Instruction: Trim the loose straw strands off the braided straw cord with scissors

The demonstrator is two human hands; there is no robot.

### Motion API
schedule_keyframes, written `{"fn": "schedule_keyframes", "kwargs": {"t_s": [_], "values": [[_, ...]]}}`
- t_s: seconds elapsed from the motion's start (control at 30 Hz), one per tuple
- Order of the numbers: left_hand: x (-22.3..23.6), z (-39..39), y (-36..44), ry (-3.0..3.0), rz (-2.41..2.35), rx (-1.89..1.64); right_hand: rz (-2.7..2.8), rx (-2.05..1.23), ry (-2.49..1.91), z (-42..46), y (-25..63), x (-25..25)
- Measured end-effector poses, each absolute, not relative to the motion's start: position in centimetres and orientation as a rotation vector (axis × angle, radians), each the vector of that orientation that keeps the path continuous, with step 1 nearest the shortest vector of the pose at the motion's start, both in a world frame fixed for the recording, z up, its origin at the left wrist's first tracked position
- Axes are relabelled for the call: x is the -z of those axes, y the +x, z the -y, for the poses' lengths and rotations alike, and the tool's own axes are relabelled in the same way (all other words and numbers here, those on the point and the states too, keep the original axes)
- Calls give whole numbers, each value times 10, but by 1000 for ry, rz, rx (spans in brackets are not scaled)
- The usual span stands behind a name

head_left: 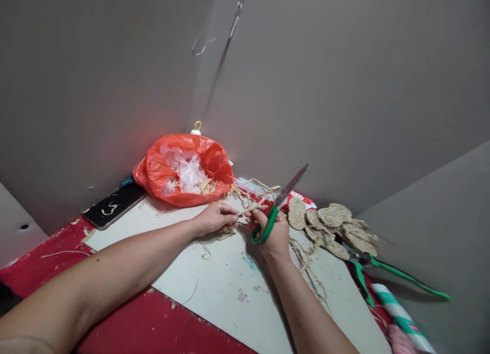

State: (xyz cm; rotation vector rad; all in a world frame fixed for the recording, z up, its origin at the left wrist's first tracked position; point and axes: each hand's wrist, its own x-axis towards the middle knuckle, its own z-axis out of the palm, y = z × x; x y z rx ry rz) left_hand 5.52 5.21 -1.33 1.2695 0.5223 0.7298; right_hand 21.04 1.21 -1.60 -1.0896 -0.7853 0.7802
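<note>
Between my two hands runs a thin twisted straw cord [248, 210]. My left hand [215, 218] is closed, pinching the cord with thumb and fingers. Green-handled scissors [268, 225] are in my right hand [276, 236], their dark blades angled up and to the right. The right fingertips also touch the cord. More of the braided straw cord [306, 262] trails over the white board [222, 282] to the right of my right wrist. Loose straw ends lie below and behind my fingers.
A red plastic bag [153, 165] with clear plastic and straw scraps stands at the back. A phone [115, 206] lies left. To the right are several coiled straw pieces [334, 215], green-handled pliers [406, 277] and a striped roll [400, 313]. Grey walls [344, 88] enclose the red table [168, 328].
</note>
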Motion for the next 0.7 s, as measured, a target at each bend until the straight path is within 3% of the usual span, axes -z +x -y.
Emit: {"fn": "schedule_keyframes", "kwargs": {"t_s": [0.17,0.53,0.7], "values": [[16,-53,60,1256,-593,-810,753,-680,-1061,-13,214,12],[17,-47,58,1997,-645,-1170,651,-588,-991,-7,221,-11],[15,-42,56,2009,-684,-1246,661,-595,-964,-5,222,-18]]}}
